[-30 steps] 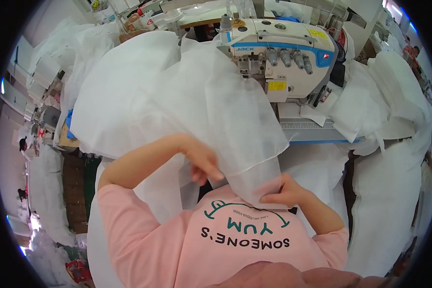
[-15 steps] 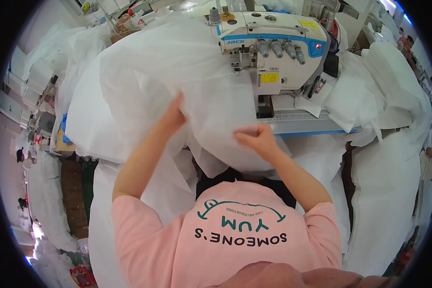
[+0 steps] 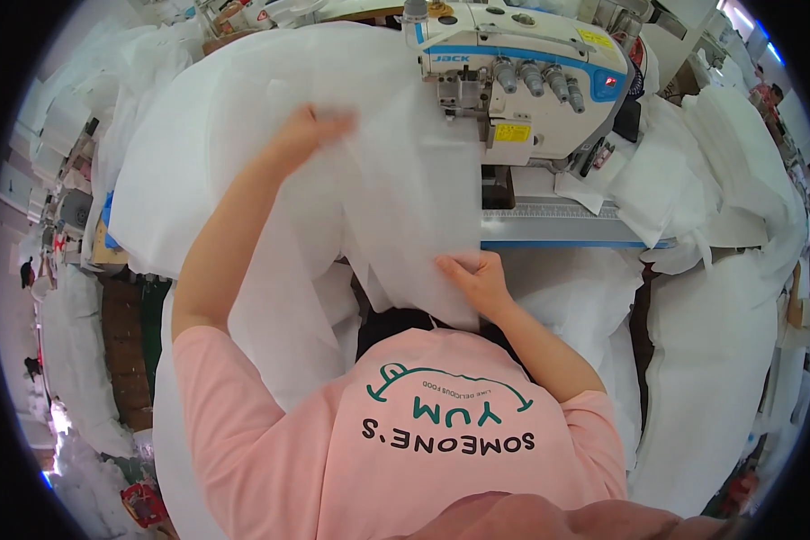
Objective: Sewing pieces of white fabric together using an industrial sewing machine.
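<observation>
In front of me the white fabric (image 3: 414,202) is spreading left of the sewing machine (image 3: 535,67) and hanging toward the pink shirt (image 3: 261,450). The right hand (image 3: 481,281) is grasping its near right edge, the thumb lying on top. Farther left, the left hand (image 3: 310,135) is hovering, blurred; its grip I cannot tell.

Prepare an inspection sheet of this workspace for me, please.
Surface: worktable, largely covered; a ruler-marked strip shows.
Job's things: white sheer fabric lies before and left of the white-and-blue sewing machine.
Clutter: loose white pieces right of the machine.
Hands: left hand blurred, over the fabric; right hand at the fabric's right edge, grip unclear.
Cables: nothing seen.
Surroundings: white material piled at left and right.
</observation>
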A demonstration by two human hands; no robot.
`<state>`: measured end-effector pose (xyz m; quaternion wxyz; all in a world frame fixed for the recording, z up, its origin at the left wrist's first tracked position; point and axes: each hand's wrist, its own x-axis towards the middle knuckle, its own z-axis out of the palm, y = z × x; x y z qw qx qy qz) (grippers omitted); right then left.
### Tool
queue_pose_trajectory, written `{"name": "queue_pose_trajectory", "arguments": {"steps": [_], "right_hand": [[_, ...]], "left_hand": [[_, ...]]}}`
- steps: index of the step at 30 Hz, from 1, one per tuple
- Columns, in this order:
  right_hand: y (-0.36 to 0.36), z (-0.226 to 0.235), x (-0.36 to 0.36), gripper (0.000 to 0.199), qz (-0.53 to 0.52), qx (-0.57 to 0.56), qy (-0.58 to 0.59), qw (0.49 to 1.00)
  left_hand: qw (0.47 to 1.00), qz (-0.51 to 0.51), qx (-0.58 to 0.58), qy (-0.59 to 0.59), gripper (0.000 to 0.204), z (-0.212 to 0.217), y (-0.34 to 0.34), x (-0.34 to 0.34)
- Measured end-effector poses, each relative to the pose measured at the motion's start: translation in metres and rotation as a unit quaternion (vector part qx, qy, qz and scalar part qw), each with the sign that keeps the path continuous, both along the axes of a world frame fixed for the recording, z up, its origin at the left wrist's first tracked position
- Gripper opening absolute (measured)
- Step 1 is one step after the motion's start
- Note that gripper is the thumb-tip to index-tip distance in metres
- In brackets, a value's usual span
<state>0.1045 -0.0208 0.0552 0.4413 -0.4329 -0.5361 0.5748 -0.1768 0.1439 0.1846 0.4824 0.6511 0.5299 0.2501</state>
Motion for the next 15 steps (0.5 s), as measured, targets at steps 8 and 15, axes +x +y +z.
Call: {"name": "queue_pose_trajectory", "arguments": {"steps": [8, 15], "right_hand": [[0.033, 0.004, -0.003, 0.022, -0.008, 0.052, -0.040, 0.998], [0.110, 0.072, -0.019, 0.026, -0.040, -0.049, 0.078, 0.995]], "left_hand": [[0.984, 0.167, 0.025, -0.049, 0.071, -0.047, -0.049, 0.024], [0.827, 0.066, 0.555, 0.065, 0.043, 0.003, -0.010, 0.059]]}}
